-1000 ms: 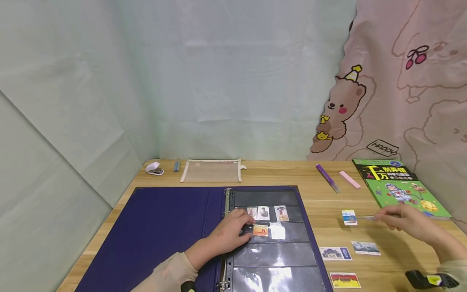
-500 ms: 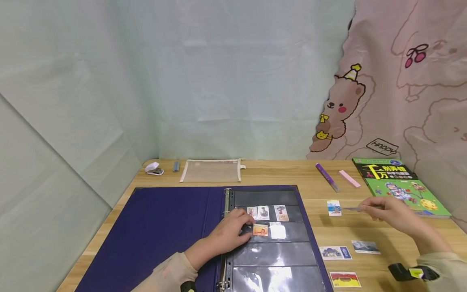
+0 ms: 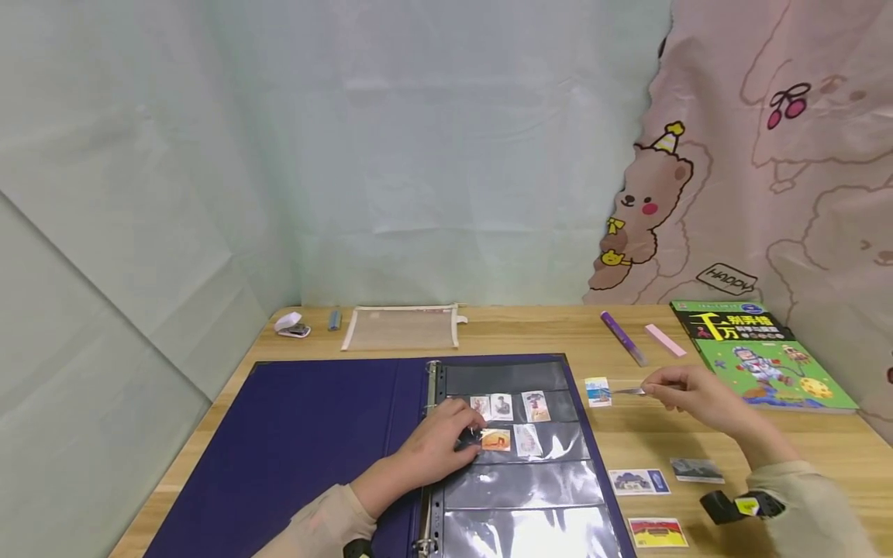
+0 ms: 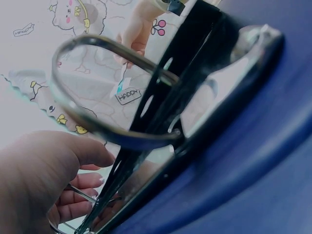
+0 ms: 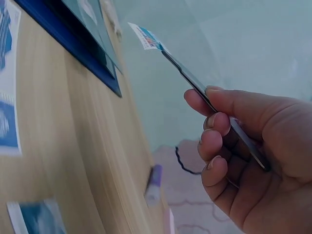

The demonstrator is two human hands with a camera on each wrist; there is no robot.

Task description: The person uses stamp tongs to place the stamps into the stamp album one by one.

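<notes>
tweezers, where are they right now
In the head view, the tweezers are right of centre, held in the right hand, their tips pinching a small blue, white and yellow stamp just to the right of the ring binder.

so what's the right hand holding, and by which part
The right hand grips metal tweezers around their middle; their tips hold a small stamp by one edge.

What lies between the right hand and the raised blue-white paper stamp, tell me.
Slim grey metal tweezers, their tips at the stamp; the right wrist view shows it.
</notes>
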